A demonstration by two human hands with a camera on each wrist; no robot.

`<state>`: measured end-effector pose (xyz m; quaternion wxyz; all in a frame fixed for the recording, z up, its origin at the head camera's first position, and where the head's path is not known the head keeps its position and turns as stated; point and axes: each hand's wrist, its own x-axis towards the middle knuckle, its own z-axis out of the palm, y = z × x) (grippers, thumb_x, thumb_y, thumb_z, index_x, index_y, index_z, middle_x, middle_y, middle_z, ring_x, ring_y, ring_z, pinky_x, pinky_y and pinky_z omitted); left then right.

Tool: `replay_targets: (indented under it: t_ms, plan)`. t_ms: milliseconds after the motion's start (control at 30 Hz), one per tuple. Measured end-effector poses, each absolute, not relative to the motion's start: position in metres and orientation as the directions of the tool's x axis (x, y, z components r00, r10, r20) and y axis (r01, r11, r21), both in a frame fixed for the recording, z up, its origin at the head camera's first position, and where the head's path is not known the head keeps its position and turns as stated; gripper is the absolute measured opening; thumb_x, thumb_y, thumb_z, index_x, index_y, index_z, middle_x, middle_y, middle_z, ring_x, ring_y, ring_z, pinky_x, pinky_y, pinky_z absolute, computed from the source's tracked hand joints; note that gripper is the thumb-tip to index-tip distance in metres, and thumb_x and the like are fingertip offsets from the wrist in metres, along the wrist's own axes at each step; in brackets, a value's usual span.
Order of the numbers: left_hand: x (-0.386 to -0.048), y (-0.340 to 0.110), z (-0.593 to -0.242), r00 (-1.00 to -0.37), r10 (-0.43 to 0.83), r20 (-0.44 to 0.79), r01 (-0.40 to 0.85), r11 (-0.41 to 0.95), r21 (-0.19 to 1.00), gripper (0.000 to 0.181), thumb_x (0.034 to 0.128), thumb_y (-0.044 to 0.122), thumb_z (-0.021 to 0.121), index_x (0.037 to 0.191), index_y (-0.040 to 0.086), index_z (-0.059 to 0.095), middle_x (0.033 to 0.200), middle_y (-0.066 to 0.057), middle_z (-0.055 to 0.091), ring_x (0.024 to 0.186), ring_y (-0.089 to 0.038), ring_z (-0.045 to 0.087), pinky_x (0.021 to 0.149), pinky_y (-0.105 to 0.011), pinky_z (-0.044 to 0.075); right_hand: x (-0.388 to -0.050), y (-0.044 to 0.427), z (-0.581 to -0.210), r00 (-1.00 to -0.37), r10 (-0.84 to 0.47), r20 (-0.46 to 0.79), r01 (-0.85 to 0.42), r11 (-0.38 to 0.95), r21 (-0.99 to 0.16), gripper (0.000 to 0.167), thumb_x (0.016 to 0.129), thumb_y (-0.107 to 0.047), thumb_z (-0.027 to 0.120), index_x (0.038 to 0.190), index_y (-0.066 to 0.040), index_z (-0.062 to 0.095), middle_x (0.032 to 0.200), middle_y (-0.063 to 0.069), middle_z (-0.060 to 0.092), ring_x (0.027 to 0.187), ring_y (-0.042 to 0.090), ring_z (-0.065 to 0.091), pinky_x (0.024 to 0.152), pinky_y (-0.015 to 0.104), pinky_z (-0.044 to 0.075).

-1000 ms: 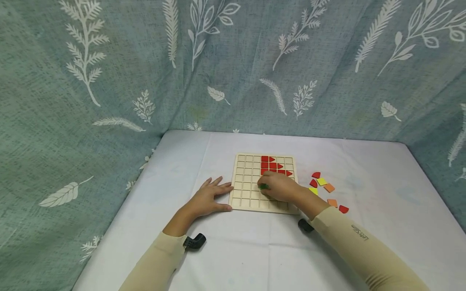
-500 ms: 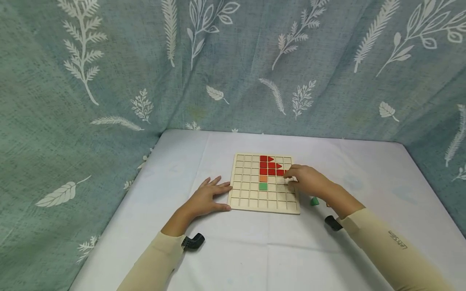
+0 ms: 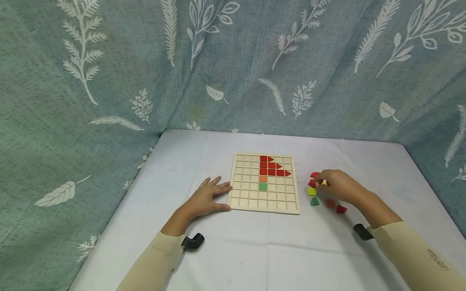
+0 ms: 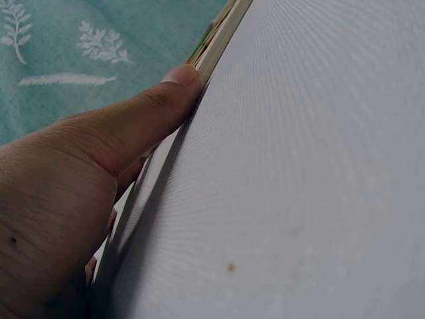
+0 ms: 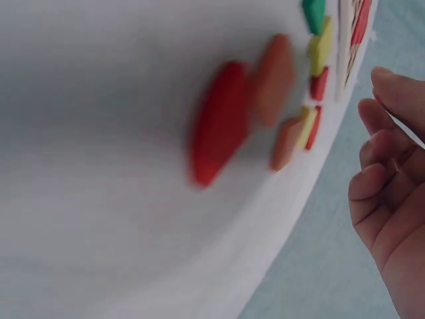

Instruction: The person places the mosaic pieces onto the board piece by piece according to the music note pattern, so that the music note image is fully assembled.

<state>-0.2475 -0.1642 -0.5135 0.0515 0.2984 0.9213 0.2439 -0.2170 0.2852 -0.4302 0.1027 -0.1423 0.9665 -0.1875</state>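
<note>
A pale wooden grid board (image 3: pixel 247 201) lies on the table, holding three rows of red pieces (image 3: pixel 271 172). Below them sit an orange square (image 3: pixel 263 178) and a green square (image 3: pixel 263 186). My left hand (image 3: pixel 204 200) lies with spread fingers at the board's left edge; its thumb (image 4: pixel 159 109) touches the edge in the left wrist view. To the right, my right hand (image 3: pixel 340 184) hovers over loose pieces, fingers loosely bent. In the right wrist view, nothing shows between its thumb (image 5: pixel 398 93) and forefinger. The hand partly hides some pieces in the head view.
Right of the board lie a green rounded piece (image 3: pixel 314 201), a yellow square (image 3: pixel 312 191), an orange square (image 3: pixel 330 203) and a red rounded piece (image 3: pixel 341 209), among others. A white cloth (image 3: pixel 240 250) covers the table. Patterned curtains (image 3: pixel 233 81) hang behind.
My right hand has let go of the green square on the board and moved right, over the loose pieces. My left hand has stayed at the board's edge.
</note>
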Motion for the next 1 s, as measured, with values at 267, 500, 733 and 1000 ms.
replay_targets:
  t_ms: [267, 500, 733, 1000]
  plan:
    - [-0.247, -0.163, -0.513, -0.797, 0.601, 0.055, 0.553, 0.69, 0.467, 0.085, 0.0726, 0.072, 0.065, 0.142, 0.023, 0.053, 0.147, 0.013, 0.041, 0.146, -0.019, 0.015, 0.118, -0.044, -0.001, -0.189, 0.317, -0.45, -0.953, -0.222, -0.208, -0.109, 0.888, -0.446, 0.042, 0.078, -0.031, 0.083, 0.111, -0.008, 0.071, 0.104, 0.004, 0.065, 0.088, 0.023, 0.053, 0.072, 0.037, 0.051]
    - [-0.246, -0.164, -0.512, -0.794, 0.606, 0.052, 0.563, 0.7, 0.44, 0.085, 0.0754, 0.073, 0.062, 0.144, 0.025, 0.05, 0.149, 0.013, 0.039, 0.146, -0.019, 0.014, 0.118, -0.045, -0.001, -0.181, 0.326, -0.46, -0.952, -0.248, -0.181, -0.143, 0.879, -0.454, 0.036, 0.075, -0.025, 0.085, 0.104, -0.009, 0.073, 0.101, 0.0, 0.065, 0.09, 0.022, 0.054, 0.078, 0.041, 0.05]
    - [-0.246, -0.166, -0.513, -0.769, 0.636, 0.065, 0.598, 0.68, 0.423, 0.081, 0.0799, 0.071, 0.06, 0.146, 0.024, 0.048, 0.15, 0.011, 0.038, 0.146, -0.023, 0.015, 0.118, -0.048, 0.0, -0.183, 0.324, -0.463, -0.945, -0.269, -0.186, -0.161, 0.879, -0.45, 0.028, 0.077, -0.017, 0.083, 0.103, -0.01, 0.074, 0.096, -0.005, 0.063, 0.089, 0.018, 0.054, 0.078, 0.04, 0.05]
    - [-0.247, -0.165, -0.512, -0.777, 0.626, 0.061, 0.59, 0.692, 0.416, 0.082, 0.0798, 0.071, 0.059, 0.146, 0.024, 0.047, 0.15, 0.012, 0.038, 0.146, -0.022, 0.015, 0.118, -0.047, 0.0, -0.183, 0.321, -0.462, -0.949, -0.236, -0.209, -0.122, 0.886, -0.446, 0.03, 0.078, -0.018, 0.082, 0.103, -0.006, 0.073, 0.098, 0.0, 0.064, 0.088, 0.021, 0.055, 0.076, 0.04, 0.051]
